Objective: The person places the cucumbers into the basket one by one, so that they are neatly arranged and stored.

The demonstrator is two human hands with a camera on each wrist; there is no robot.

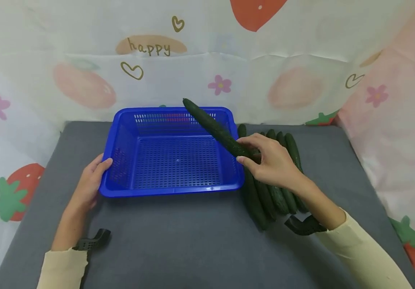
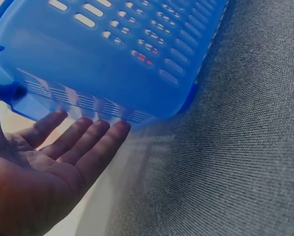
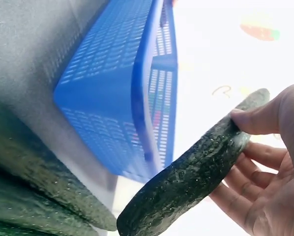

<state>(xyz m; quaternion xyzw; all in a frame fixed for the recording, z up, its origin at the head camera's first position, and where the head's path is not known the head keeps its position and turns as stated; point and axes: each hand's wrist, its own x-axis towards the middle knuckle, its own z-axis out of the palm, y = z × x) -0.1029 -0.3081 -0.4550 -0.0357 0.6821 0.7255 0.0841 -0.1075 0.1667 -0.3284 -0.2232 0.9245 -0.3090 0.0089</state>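
Note:
My right hand [image 1: 274, 162] grips a dark green cucumber [image 1: 212, 126] near one end, thumb on one side and fingers on the other. The cucumber slants over the right part of a blue plastic basket [image 1: 171, 192], its far tip above the back rim. In the right wrist view the cucumber [image 3: 186, 182] shows a bumpy skin, raised beside the basket wall. At the basket's left side, my left hand [image 1: 88, 182] holds the rim, thumb over it and fingers against the outer wall. Nothing lies on the basket's slotted floor.
Several more cucumbers [image 1: 254, 204] lie side by side on the grey cloth [image 1: 178, 241], close to the basket's right side and partly under my right hand. A white printed curtain [image 1: 200, 72] hangs behind the table.

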